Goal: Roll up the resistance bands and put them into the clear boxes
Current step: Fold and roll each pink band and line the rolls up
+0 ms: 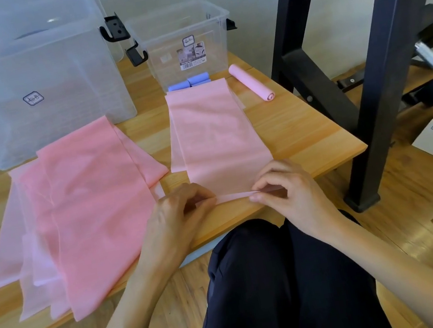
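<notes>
While it's lying flat down the middle of the low wooden table [305,131], here's the setup:

Band being worked: pale pink flat stretchy resistance band [213,135], near edge folded over into a thin first turn right at the table's front edge.
Left hand [180,213]: fingers curled, pinching the left end of that folded edge.
Right hand [286,189]: same deal, thumb and fingertips pinching the right end.
Done roll: light pink rolled-up band [251,82], on the table just right of the flat band's far end.
Small box: small clear plastic box with black latches [183,45], past the band's far end, blue rolled bands [190,81] sitting in the bottom.
Big box: large frosted clear plastic tub [21,82], back left.
Pile: stack of unrolled pink bands [81,210], spread out left of the hands, hanging over the table's front edge.
</notes>
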{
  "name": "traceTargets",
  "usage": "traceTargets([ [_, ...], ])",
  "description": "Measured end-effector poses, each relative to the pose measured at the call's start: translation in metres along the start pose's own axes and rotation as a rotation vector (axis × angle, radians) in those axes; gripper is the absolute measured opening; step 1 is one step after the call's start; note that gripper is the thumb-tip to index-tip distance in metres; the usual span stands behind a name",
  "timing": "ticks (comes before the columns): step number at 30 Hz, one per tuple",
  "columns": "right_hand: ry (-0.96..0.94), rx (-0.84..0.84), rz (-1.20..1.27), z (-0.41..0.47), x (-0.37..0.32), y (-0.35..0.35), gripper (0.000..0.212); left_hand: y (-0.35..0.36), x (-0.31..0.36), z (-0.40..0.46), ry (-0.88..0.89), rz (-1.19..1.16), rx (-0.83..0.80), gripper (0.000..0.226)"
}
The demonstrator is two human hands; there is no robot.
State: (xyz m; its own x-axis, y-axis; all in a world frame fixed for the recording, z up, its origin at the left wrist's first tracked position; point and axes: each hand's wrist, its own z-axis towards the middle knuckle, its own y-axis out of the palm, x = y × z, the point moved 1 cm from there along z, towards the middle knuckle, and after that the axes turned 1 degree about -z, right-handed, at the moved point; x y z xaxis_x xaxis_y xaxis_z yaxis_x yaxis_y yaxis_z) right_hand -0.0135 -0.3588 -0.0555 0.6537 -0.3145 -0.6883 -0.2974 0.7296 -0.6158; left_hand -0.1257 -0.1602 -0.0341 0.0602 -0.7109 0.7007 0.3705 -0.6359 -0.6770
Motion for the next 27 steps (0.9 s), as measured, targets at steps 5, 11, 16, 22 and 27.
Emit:
traceTargets([
  [5, 0.026, -0.008, -0.032, 0.0008, 0.0064, -0.0088, 0.031, -0.0054, -0.0011, -0.0032, -0.035, -0.013, -0.007, 0.008],
  [11, 0.157, -0.006, -0.005, 0.0054, 0.0027, -0.0098, 0.02, -0.0047, 0.0012, -0.0036, -0.074, -0.026, 0.012, 0.012],
  [16, 0.166, 0.0, -0.103, 0.0083, 0.0025, -0.0106, 0.03, -0.0053, 0.0024, -0.0032, -0.067, -0.03, 0.009, 0.015],
  [22, 0.153, 0.028, -0.144, 0.0041, 0.0025, -0.0101, 0.03, -0.003, 0.0006, -0.0057, -0.016, -0.042, 0.012, 0.02],
  [27, 0.066, 0.062, -0.12, -0.0001, 0.008, -0.0098, 0.026, -0.0019, -0.0013, -0.0096, 0.082, -0.007, -0.008, 0.011],
])
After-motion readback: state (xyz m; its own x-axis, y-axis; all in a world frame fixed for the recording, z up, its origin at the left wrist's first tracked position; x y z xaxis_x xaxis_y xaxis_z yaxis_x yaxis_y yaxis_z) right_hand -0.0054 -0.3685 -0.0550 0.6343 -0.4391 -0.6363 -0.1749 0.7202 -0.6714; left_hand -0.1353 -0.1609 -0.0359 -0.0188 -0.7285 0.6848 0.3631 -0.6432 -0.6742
